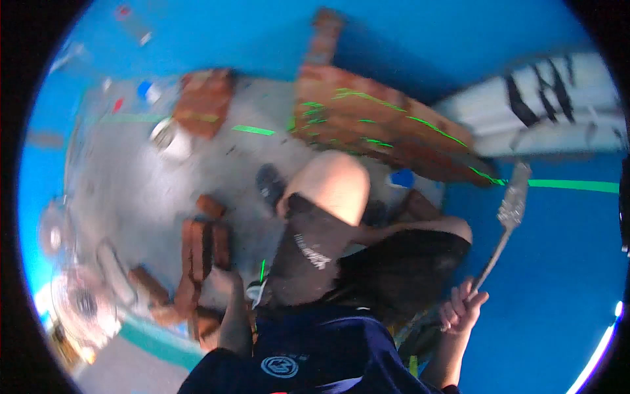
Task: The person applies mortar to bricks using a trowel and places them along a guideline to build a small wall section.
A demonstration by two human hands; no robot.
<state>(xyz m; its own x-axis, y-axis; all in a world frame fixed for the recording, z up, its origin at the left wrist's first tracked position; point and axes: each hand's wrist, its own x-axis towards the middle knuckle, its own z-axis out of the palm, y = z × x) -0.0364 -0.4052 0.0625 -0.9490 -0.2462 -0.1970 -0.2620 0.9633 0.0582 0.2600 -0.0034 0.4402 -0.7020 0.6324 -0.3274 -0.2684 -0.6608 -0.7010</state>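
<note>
Right hand point(462, 307) holding long-handled tool point(511, 213), right. Left hand point(224, 281) by left bricks point(195, 249), grip unclear. White shirt emblem point(279, 367); shorts lettering point(312, 253) blurred.

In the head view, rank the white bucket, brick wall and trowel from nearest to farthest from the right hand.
1. Trowel: held by its handle in the right hand.
2. Brick wall: ahead of the hand, to its left.
3. White bucket: farthest left, past the wall's left end.

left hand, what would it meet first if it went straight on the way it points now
Probably the reddish-brown bricks just ahead of the left hand; blur and unclear depth hide whether they touch.
</note>
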